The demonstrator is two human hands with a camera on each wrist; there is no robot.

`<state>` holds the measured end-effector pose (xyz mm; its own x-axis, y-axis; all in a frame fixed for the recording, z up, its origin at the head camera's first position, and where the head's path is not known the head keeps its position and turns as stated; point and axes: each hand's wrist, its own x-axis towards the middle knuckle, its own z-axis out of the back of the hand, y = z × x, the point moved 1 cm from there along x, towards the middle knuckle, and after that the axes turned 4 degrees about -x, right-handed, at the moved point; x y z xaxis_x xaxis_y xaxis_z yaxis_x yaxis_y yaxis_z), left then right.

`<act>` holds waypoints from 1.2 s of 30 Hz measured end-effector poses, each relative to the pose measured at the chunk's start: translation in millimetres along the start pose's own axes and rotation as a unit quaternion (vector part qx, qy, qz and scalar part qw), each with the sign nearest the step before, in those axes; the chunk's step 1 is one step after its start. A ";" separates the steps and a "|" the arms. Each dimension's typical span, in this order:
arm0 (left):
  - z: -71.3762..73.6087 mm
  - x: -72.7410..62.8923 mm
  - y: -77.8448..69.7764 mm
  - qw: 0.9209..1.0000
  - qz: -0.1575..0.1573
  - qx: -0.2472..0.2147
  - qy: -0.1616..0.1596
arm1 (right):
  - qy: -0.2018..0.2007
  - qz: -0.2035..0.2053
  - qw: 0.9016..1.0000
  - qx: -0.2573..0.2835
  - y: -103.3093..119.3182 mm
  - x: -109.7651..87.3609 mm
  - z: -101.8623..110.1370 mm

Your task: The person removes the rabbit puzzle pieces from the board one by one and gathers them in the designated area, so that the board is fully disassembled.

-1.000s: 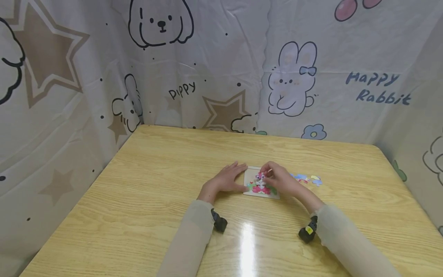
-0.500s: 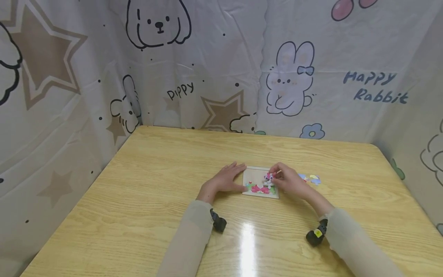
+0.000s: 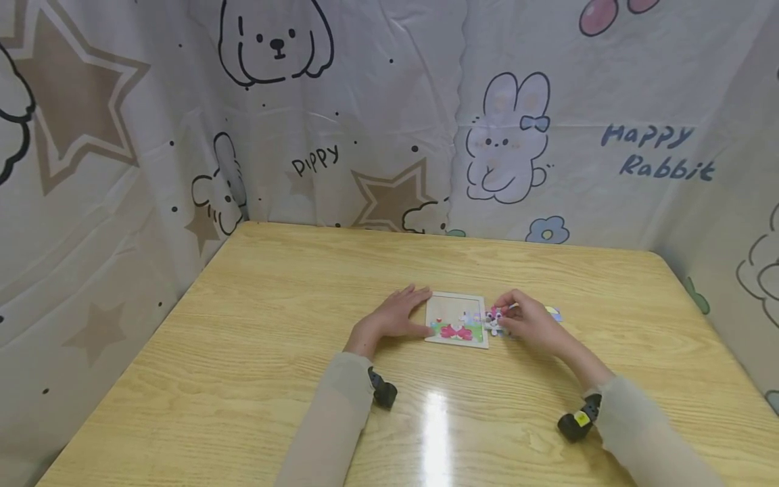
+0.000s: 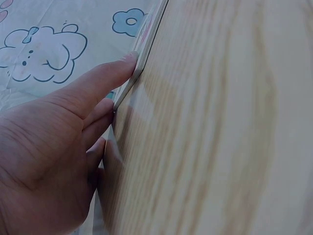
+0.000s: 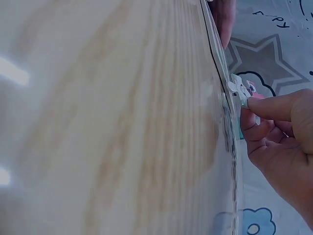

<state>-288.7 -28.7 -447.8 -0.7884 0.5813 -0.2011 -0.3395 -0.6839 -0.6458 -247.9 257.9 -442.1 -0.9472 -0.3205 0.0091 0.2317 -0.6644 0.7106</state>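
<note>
My left hand (image 3: 394, 315) rests at the left edge of a small square puzzle board (image 3: 450, 304), fingers spread, with the thumb on its near-left corner. Pink flower shapes and green fill the board's lower part; its upper part is plain. Just right of the board, my right hand (image 3: 534, 326) pinches a puzzle piece (image 3: 492, 319) with a pink-and-white animal face. In the right wrist view this piece (image 5: 243, 91) stands tilted between thumb and forefinger, above the tabletop. From the left wrist, the thumb (image 4: 115, 74) shows against the board's edge.
Loose puzzle pieces (image 3: 554, 314) in blue and yellow lie right of the board, partly hidden by my right hand. The wooden table (image 3: 292, 325) meets a printed curtain (image 3: 377, 122) at the back and sides.
My right hand has lifted the face piece off the board and carried it right, past the board's right edge. The left hand has stayed at the board's left side.
</note>
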 end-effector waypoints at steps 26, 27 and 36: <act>-0.6 1.2 1.3 1.000 0.006 0.001 0.003 | -0.023 -0.036 0.999 -0.019 -23.6 -36.5 28.0; -0.9 1.5 1.5 1.000 0.005 0.001 0.003 | -0.023 -0.041 0.999 -0.022 -24.7 -37.5 29.0; 0.2 0.6 1.2 1.000 0.004 -0.006 0.001 | -0.026 -0.055 0.997 -0.036 -28.2 -43.2 34.4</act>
<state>-289.6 -29.3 -448.6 -0.7903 0.5768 -0.2067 -0.3275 -0.6828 -0.6531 -221.1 313.7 -438.3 -0.9777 -0.2083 -0.0282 0.1390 -0.7413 0.6566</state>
